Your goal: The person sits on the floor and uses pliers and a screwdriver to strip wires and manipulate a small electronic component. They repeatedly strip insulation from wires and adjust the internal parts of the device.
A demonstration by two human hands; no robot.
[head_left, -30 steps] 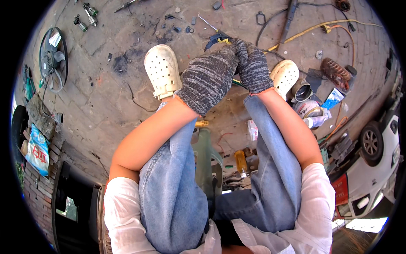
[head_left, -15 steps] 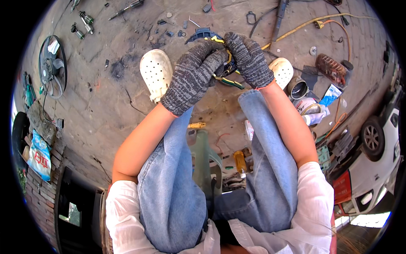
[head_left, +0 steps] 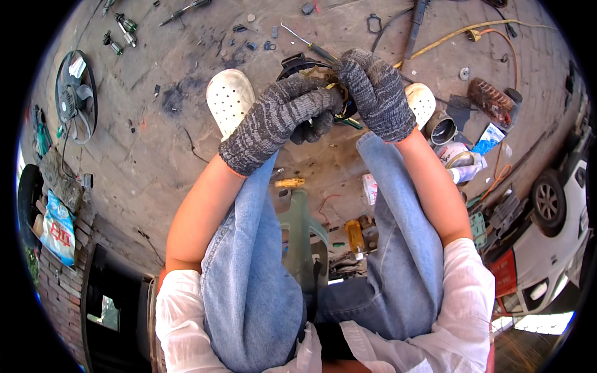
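My gloved left hand (head_left: 280,118) is closed on a black curved part with yellow wires (head_left: 301,65), between my feet, its fingertips curled under the part. My gloved right hand (head_left: 374,93) is closed at the part's right side, fingers bent over it and partly hiding it. A hook pick (head_left: 319,51) with a dark handle points up-left just beyond the part; whether my right fingers touch it, I cannot tell. My cream clogs (head_left: 230,99) are on either side.
A fan (head_left: 73,99), cables (head_left: 466,32), small scattered parts (head_left: 124,31), a yellow-handled tool (head_left: 289,183), an amber bottle (head_left: 354,239) and cans (head_left: 443,132) lie around me. A bag (head_left: 59,224) is at the left, a white car (head_left: 563,236) at the right.
The black part has tilted and turned in my hands. My left hand has moved down-left, my right slightly right, and more of the pick's handle shows.
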